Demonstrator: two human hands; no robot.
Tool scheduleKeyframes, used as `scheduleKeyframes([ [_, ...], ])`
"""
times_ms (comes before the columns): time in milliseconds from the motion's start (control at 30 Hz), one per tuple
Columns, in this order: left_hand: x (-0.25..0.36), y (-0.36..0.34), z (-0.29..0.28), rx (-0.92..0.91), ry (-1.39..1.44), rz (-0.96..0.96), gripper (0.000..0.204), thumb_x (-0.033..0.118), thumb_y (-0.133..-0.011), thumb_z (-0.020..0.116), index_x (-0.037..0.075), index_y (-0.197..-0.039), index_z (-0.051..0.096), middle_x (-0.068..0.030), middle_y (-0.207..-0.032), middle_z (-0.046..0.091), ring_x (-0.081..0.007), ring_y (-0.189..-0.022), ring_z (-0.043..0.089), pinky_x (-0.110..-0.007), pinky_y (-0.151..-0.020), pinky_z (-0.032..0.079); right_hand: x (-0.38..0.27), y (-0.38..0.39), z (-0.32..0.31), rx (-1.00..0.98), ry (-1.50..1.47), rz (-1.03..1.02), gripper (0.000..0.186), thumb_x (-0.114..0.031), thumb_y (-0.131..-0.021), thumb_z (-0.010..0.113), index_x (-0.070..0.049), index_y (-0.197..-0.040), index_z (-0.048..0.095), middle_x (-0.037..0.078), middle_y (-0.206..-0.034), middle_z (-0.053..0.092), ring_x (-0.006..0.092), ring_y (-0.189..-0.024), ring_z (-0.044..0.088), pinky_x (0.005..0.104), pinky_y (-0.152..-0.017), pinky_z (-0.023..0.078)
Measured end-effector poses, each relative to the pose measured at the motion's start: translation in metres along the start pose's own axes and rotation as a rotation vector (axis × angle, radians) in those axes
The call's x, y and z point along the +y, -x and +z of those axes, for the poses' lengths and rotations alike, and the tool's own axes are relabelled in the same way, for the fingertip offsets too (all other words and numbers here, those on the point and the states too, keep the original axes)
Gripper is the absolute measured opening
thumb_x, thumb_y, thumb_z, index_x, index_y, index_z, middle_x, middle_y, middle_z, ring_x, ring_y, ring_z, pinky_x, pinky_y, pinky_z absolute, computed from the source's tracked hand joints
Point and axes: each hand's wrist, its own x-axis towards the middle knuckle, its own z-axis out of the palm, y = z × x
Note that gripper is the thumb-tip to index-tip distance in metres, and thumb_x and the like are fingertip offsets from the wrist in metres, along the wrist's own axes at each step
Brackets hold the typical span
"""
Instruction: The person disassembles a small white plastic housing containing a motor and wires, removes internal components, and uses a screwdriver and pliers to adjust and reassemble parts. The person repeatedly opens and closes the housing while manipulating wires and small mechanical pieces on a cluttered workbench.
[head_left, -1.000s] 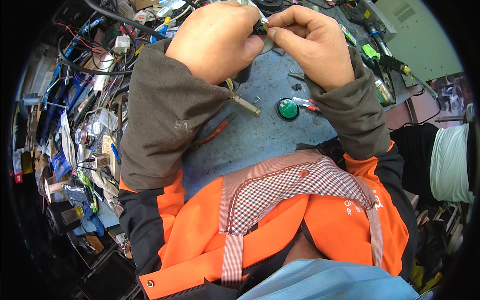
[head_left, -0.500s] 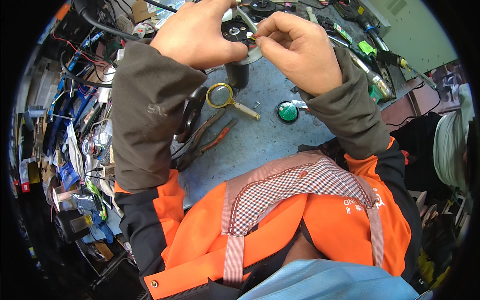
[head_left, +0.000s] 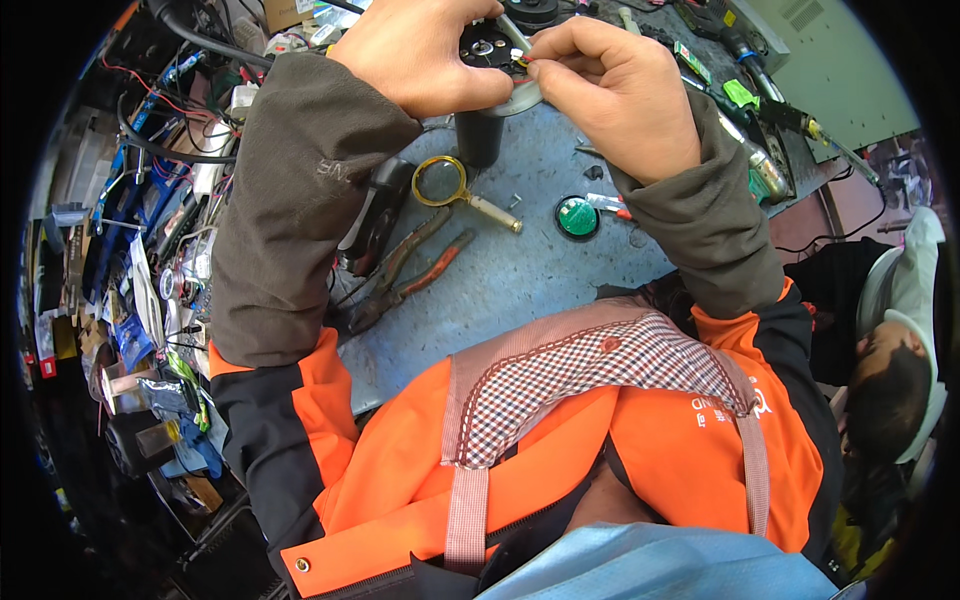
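At the far side of the bench, my left hand (head_left: 415, 60) is closed around the edge of a round device with a pale rim (head_left: 523, 98) and a black inside (head_left: 483, 30). Its thumb lies along the near rim, while its other fingers are partly out of sight. Beneath the rim stands a dark cylinder (head_left: 479, 140). Close by on the right, my right hand (head_left: 625, 95) pinches thin wires at a small white connector (head_left: 518, 57), just above the device's inside. The wires' far ends are hidden.
Nearer on the blue bench lie a brass-rimmed magnifying glass (head_left: 495, 213), red-handled pliers (head_left: 435, 267), a black rounded object (head_left: 375, 218) and a green disc in a black ring (head_left: 577, 218). Cables and parts crowd the left. A person in a white cap (head_left: 932, 330) is at the right.
Both hands and the device have shifted slightly right in the picture, the pinch still near the connector. A person's capped head has come into view at the right.
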Motion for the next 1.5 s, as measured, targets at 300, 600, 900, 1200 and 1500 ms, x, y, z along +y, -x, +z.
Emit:
scheduleKeyframes([
  [300,-0.002,-0.002,0.001,0.02,-0.035,0.036,0.045,0.032,-0.07,0.078,-0.001,-0.099,0.07,-0.0241,-0.09,0.07,-0.04,-0.085,0.07,-0.046,-0.076,0.056,-0.009,-0.001,0.0,0.027,-0.019,-0.011,0.004,0.001,-0.092,0.068,0.004,-0.095,0.071,0.005,-0.082,0.071,0.0088,-0.074,0.064,0.025,-0.066,0.051],
  [600,0.002,-0.006,0.003,0.051,-0.244,0.048,0.059,0.04,-0.07,0.081,0.001,-0.112,0.067,-0.0254,-0.1,0.069,-0.0416,-0.096,0.067,-0.049,-0.084,0.054,-0.015,0.006,0.001,0.055,-0.214,0.184,0.003,0.004,-0.096,0.065,0.004,-0.099,0.067,0.002,-0.079,0.068,0.0049,-0.069,0.059,0.0221,-0.06,0.046],
  [900,-0.002,-0.007,-0.001,0.019,-0.166,0.031,0.065,0.042,-0.068,0.084,0.003,-0.117,0.068,-0.0249,-0.101,0.067,-0.0405,-0.098,0.065,-0.048,-0.086,0.053,-0.017,0.003,0.002,0.035,-0.285,0.195,0.002,0.003,-0.096,0.065,0.004,-0.097,0.067,0.003,-0.08,0.069,0.006,-0.069,0.062,0.0225,-0.06,0.048],
  [1200,-0.008,-0.006,0.004,0.06,-0.081,0.102,0.058,0.035,-0.066,0.084,0.001,-0.112,0.07,-0.0238,-0.098,0.066,-0.0393,-0.095,0.065,-0.046,-0.084,0.053,-0.015,0.002,0.004,0.042,-0.284,0.203,0.002,0.004,-0.096,0.065,0.003,-0.096,0.067,0.003,-0.082,0.069,0.0061,-0.072,0.062,0.0225,-0.062,0.049],
  [1500,-0.009,-0.005,0.006,0.077,-0.07,0.084,0.059,0.033,-0.066,0.085,0.002,-0.112,0.068,-0.0228,-0.097,0.065,-0.0389,-0.094,0.066,-0.045,-0.083,0.053,-0.015,0.002,0.005,0.041,-0.285,0.202,0.002,0.003,-0.095,0.066,0.003,-0.095,0.068,0.003,-0.082,0.069,0.006,-0.073,0.061,0.0231,-0.064,0.049],
])
